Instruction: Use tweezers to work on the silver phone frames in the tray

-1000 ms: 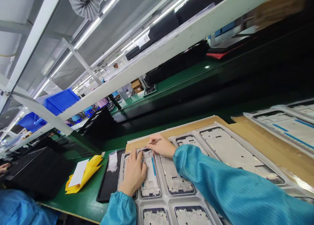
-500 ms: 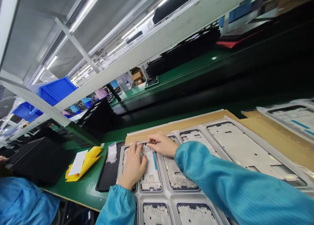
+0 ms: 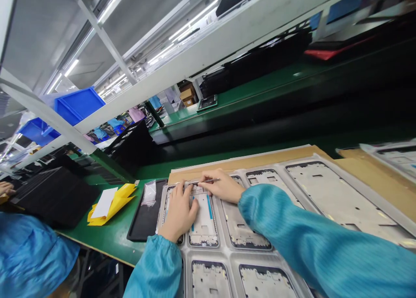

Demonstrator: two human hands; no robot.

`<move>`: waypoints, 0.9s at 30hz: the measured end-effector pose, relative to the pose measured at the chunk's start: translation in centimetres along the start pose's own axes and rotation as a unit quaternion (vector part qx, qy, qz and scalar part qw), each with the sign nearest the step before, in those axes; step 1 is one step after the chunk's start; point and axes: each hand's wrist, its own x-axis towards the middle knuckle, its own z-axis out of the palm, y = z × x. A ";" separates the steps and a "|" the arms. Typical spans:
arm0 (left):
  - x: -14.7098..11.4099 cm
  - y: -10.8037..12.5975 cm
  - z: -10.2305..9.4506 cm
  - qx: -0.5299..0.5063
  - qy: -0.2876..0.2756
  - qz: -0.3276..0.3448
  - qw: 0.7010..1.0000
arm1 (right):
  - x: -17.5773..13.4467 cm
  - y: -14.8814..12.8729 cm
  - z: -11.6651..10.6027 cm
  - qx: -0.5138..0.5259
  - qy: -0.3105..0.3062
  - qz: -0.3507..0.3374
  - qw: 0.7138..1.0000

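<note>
My left hand lies over a phone-sized metal frame at the far-left end of a clear plastic tray. Its fingers are spread, with the fingertips touching the frame's upper edge. Blue strips run along the frame. My right hand is closed around slim tweezers, whose tip points left at that same upper edge, close to my left fingertips. Any small part at the tip is too small to make out. More metal frames sit in the neighbouring tray pockets.
Left of the tray, a black tray bears a small clear bag. Yellow paper with a white sheet lies farther left on the green bench. Cardboard lies beneath and right. A co-worker's blue sleeve shows at left.
The view has shifted slightly, so the bench things sit a little higher in the picture. My right hand and the tweezers stay at the frame's upper edge; my left hand stays on the frame.
</note>
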 end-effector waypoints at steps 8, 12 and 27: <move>0.0 0.4 -0.5 0.014 -0.003 0.005 1.000 | 0.4 0.3 0.3 0.027 0.018 0.043 0.999; 0.1 0.5 -0.6 0.029 -0.004 0.009 1.000 | 0.3 0.2 0.4 0.026 0.024 0.041 0.999; 0.5 0.3 -1.1 0.040 -0.017 0.013 0.999 | -0.1 0.1 0.3 0.025 0.038 0.022 0.999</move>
